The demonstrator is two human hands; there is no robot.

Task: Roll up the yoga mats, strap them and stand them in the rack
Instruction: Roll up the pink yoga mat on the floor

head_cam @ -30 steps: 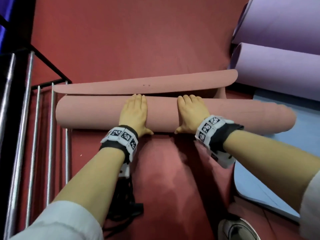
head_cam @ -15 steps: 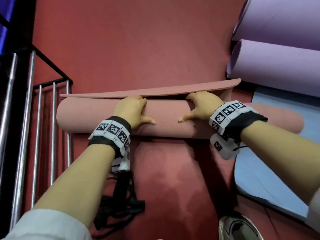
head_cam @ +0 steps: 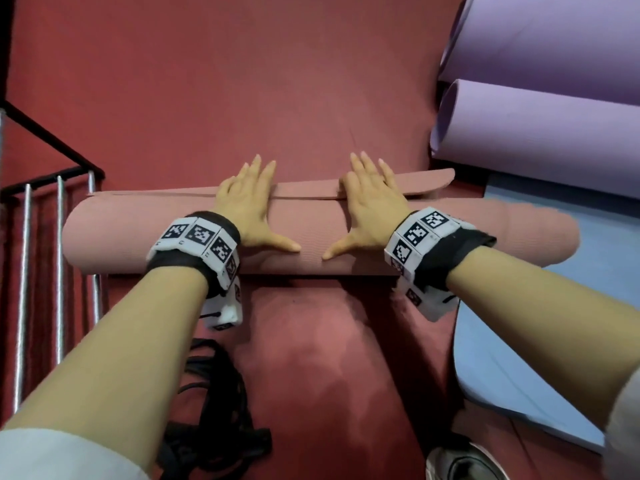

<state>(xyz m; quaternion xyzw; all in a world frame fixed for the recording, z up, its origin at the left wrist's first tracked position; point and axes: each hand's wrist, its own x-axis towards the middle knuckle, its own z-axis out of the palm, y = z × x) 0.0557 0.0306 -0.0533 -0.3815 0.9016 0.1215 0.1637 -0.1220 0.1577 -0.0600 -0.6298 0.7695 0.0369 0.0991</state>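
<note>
A pink yoga mat (head_cam: 114, 233) lies rolled into a long tube across the red floor, its loose end flap (head_cam: 408, 185) lying along the far side. My left hand (head_cam: 249, 206) rests flat on top of the roll, fingers spread and reaching over the flap. My right hand (head_cam: 372, 202) lies flat beside it, a little to the right, fingers spread the same way. Neither hand grips anything. The metal rack (head_cam: 59, 258) with upright bars stands at the left, by the roll's left end. A tangle of black straps (head_cam: 214, 403) lies on the floor under my left forearm.
Two rolled purple mats (head_cam: 540, 140) lie at the upper right. A light blue mat (head_cam: 512, 368) is spread flat on the floor at the right, under the pink roll's right end. A shoe (head_cam: 460, 462) shows at the bottom edge.
Both hands went from curled over the roll's far side to flat and spread on top. The roll turned away from me and the loose flap is shorter.
</note>
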